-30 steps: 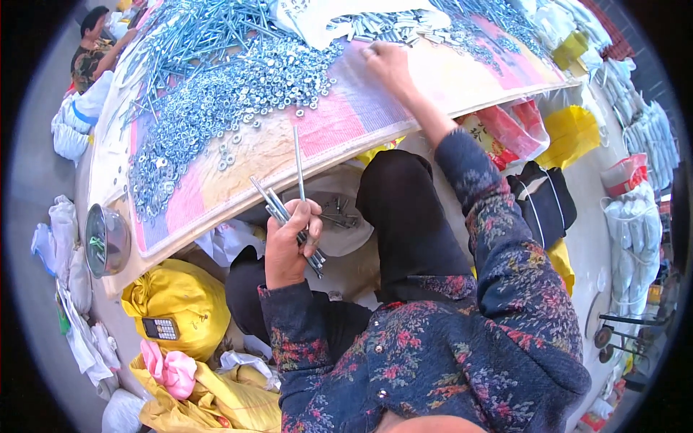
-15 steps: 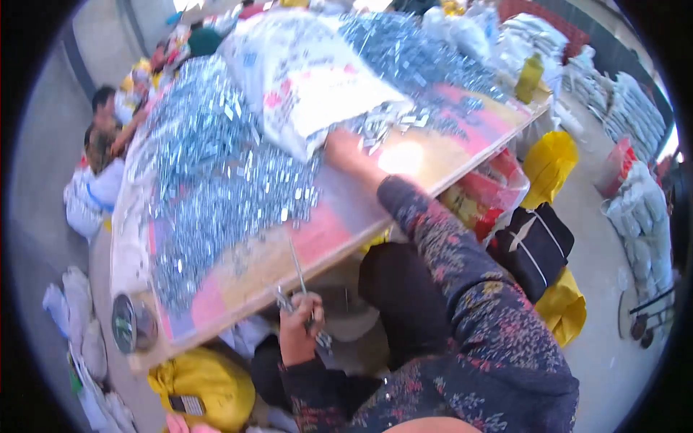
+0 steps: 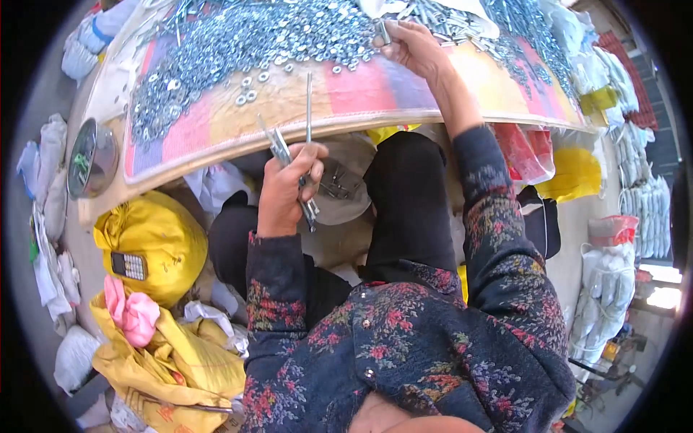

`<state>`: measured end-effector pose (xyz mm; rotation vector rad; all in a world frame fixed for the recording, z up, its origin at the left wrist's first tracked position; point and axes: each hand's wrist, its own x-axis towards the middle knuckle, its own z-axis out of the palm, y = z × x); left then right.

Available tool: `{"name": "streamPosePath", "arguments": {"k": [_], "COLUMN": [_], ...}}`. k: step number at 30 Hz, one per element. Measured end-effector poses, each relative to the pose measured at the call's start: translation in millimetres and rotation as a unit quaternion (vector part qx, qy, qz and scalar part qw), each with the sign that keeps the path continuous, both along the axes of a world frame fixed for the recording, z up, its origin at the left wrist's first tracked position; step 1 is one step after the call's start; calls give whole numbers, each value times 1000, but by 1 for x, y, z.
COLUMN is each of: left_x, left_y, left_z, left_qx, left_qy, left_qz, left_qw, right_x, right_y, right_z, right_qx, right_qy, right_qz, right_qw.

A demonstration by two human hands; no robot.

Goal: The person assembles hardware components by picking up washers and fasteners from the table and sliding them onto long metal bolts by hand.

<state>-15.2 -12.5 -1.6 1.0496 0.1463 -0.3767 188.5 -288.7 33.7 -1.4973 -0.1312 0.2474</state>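
My left hand (image 3: 290, 184) is closed in front of the table's near edge. Out of its fist stick several long, thin metal bolts (image 3: 309, 108), one pointing straight up, others tilted. Over the tabletop, my right hand (image 3: 419, 52) pinches a small silvery metal tube (image 3: 385, 32) between thumb and fingers. Just left of that hand spreads a wide heap of shiny washers (image 3: 260, 36). Loose metal tubes (image 3: 442, 27) lie close by on its right, partly beside a white sack (image 3: 473, 18).
The table (image 3: 346, 119) has a striped cover and a wooden edge. More slim metal pieces (image 3: 534, 43) are heaped at its right. A round tub (image 3: 92, 157) stands at the left corner. Below are a yellow bag (image 3: 162, 231) with a phone (image 3: 128, 265) and a pale bucket (image 3: 346, 202).
The view has swung down and nearer to the table. My right hand has come away from the white sack's mouth with a small metal tube. My left hand still holds the bolts.
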Motion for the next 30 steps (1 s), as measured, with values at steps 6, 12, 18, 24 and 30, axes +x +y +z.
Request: {"name": "streamPosePath", "arguments": {"k": [6, 12, 18, 24, 30], "left_x": [-5, -11, -19, -23, -32], "left_y": [0, 11, 19, 24, 28], "left_z": [2, 2, 4, -1, 5], "left_qx": [-19, 22, 49, 41, 128], "left_qy": [-2, -33, -37, -63, -77], "left_qz": [30, 15, -5, -43, 56], "left_qw": [999, 999, 998, 996, 987], "right_x": [-69, -79, -75, -97, -96], "right_y": [51, 77, 80, 104, 130], "right_z": [-3, -6, -15, -7, 14], "right_qx": [183, 171, 201, 116, -145], "right_qy": [-18, -10, -28, -52, -203], "right_qz": [142, 121, 48, 46, -70], "right_qw": [973, 978, 978, 991, 966]}}
